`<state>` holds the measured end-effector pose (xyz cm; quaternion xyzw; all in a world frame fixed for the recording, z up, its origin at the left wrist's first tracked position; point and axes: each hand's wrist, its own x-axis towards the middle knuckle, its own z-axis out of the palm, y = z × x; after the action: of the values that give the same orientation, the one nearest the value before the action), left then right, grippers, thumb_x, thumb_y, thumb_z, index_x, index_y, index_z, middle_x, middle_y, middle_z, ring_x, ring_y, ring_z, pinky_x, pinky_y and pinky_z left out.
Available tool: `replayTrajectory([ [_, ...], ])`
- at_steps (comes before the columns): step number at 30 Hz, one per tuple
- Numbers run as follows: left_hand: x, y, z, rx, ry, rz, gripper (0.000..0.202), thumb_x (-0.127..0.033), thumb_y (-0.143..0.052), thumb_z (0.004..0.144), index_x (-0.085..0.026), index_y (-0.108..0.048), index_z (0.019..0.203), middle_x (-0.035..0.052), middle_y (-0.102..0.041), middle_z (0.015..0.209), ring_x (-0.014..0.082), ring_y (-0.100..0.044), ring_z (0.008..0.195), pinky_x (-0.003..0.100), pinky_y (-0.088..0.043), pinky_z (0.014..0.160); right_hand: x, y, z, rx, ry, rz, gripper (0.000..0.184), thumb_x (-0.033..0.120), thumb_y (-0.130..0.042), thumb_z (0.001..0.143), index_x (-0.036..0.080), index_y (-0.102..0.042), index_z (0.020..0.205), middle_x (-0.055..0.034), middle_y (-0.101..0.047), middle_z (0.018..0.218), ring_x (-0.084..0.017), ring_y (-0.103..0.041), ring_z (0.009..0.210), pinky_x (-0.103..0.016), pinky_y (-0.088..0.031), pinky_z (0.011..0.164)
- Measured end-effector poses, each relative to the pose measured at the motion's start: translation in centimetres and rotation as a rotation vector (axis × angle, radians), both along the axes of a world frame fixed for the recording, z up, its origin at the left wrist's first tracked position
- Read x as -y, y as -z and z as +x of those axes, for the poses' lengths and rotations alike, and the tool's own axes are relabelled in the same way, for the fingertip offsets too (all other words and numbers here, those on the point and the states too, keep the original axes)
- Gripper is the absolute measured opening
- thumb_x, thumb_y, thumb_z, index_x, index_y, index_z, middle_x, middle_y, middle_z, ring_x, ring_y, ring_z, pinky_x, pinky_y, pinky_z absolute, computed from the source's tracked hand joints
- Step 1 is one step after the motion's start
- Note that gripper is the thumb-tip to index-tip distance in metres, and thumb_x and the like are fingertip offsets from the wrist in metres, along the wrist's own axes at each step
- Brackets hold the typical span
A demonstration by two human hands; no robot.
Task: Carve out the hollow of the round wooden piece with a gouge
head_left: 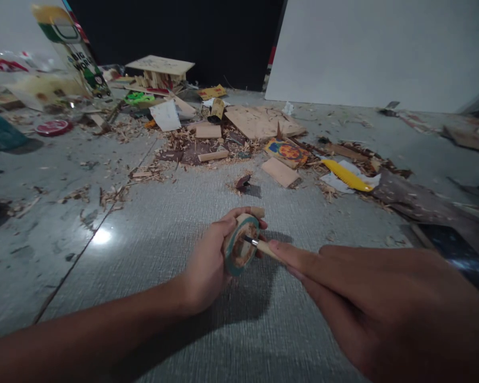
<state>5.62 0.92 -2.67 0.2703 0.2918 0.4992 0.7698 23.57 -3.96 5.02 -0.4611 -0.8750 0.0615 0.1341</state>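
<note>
My left hand [209, 255] is closed around a round wooden disc [232, 259] with a teal rim band and a rough brown middle. The disc is tilted, its decorated face toward my right hand. One left fingertip wears a tan cover. In my right hand [367, 287] is a thin paintbrush [268, 249] with a light wooden handle, a silver ferrule and a dark tip. That tip meets the brown middle of the disc. Both hands are just above the grey floor, and the right palm hides the rear of the handle.
Wood scraps and shavings [191, 146] spread across the floor ahead, with a plywood board [259, 121] among them. A yellow curved piece [347, 175] lies right of them. Near my right hand is a dark phone [447, 242]. A small wooden model [159, 72] stands at the back.
</note>
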Motion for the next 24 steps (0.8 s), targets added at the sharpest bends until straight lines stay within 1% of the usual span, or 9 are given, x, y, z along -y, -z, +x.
replayTrajectory([
  [3,-0.1,0.1,0.1,0.019,-0.016,-0.047,0.023,-0.026,-0.053,0.086,-0.013,-0.070,0.096,0.0077,-0.071,0.089,0.0177,-0.065,0.076,0.027,-0.052,0.068,0.2,0.3,-0.7,0.051,0.000,0.115,0.023,0.022,-0.054,0.088,0.027,-0.071,0.102,0.0010,-0.057,0.057,-0.014,-0.048,0.043,-0.029,-0.029,0.041],
  [5,-0.2,0.1,0.1,0.022,-0.023,-0.076,0.023,-0.026,-0.052,0.085,-0.013,-0.069,0.095,0.0072,-0.070,0.087,0.0178,-0.065,0.076,0.026,-0.052,0.069,0.4,0.8,-1.0,0.091,-0.033,0.196,0.024,0.025,-0.058,0.085,0.024,-0.072,0.105,-0.0008,-0.058,0.060,-0.012,-0.038,0.038,-0.032,-0.022,0.041],
  [6,-0.1,0.1,0.1,0.015,-0.022,-0.085,0.022,-0.027,-0.052,0.084,-0.013,-0.068,0.093,0.0068,-0.069,0.086,0.0178,-0.065,0.076,0.026,-0.052,0.069,0.4,0.9,-1.1,0.106,-0.046,0.201,0.027,0.025,-0.060,0.084,0.022,-0.072,0.108,-0.0018,-0.059,0.062,-0.011,-0.037,0.037,-0.033,-0.021,0.041],
  [8,0.0,0.0,0.1,-0.019,-0.009,-0.079,0.020,-0.025,-0.052,0.083,-0.014,-0.067,0.091,0.0058,-0.068,0.084,0.0168,-0.063,0.076,0.025,-0.050,0.068,0.4,1.0,-1.0,0.075,-0.083,0.160,0.028,0.022,-0.059,0.085,0.022,-0.071,0.111,-0.0012,-0.060,0.062,-0.012,-0.041,0.039,-0.033,-0.024,0.042],
  [11,0.2,-0.3,0.0,-0.073,0.019,-0.031,0.019,-0.026,-0.053,0.082,-0.015,-0.065,0.090,0.0052,-0.066,0.084,0.0160,-0.060,0.075,0.025,-0.047,0.067,-0.1,0.9,-0.3,-0.014,-0.136,0.039,0.031,0.021,-0.057,0.090,0.024,-0.068,0.118,0.0020,-0.058,0.059,-0.014,-0.049,0.047,-0.030,-0.032,0.046],
  [14,0.3,-0.5,0.1,-0.115,0.033,0.027,0.020,-0.032,-0.053,0.082,-0.017,-0.064,0.089,0.0066,-0.065,0.087,0.0193,-0.060,0.080,0.029,-0.048,0.070,-1.2,0.9,0.6,-0.033,-0.184,-0.007,0.039,0.018,-0.049,0.095,0.021,-0.064,0.131,0.0028,-0.059,0.059,-0.013,-0.049,0.048,-0.028,-0.033,0.048],
  [18,0.4,-0.3,0.1,-0.102,0.069,0.056,0.025,-0.038,-0.053,0.078,-0.018,-0.062,0.089,0.0073,-0.064,0.088,0.0221,-0.061,0.084,0.031,-0.048,0.071,-2.7,1.4,1.2,-0.091,-0.198,0.013,0.038,0.013,-0.046,0.097,0.020,-0.071,0.125,0.0022,-0.062,0.058,-0.011,-0.046,0.044,-0.028,-0.028,0.046],
  [21,0.5,-0.1,-0.1,-0.102,0.085,0.043,0.023,-0.039,-0.054,0.078,-0.019,-0.062,0.087,0.0039,-0.063,0.083,0.0179,-0.059,0.077,0.027,-0.046,0.068,-3.3,1.7,1.4,-0.198,-0.199,-0.031,0.034,0.013,-0.052,0.096,0.021,-0.074,0.120,0.0029,-0.065,0.059,-0.009,-0.044,0.043,-0.025,-0.029,0.046],
  [24,0.5,-0.1,-0.3,-0.092,0.098,0.042,0.022,-0.039,-0.056,0.076,-0.020,-0.062,0.085,0.0000,-0.059,0.075,0.0139,-0.054,0.067,0.024,-0.043,0.065,-3.4,2.1,1.5,-0.240,-0.192,-0.039,0.035,0.012,-0.052,0.095,0.021,-0.074,0.121,0.0028,-0.065,0.059,-0.009,-0.044,0.043,-0.024,-0.031,0.047],
])
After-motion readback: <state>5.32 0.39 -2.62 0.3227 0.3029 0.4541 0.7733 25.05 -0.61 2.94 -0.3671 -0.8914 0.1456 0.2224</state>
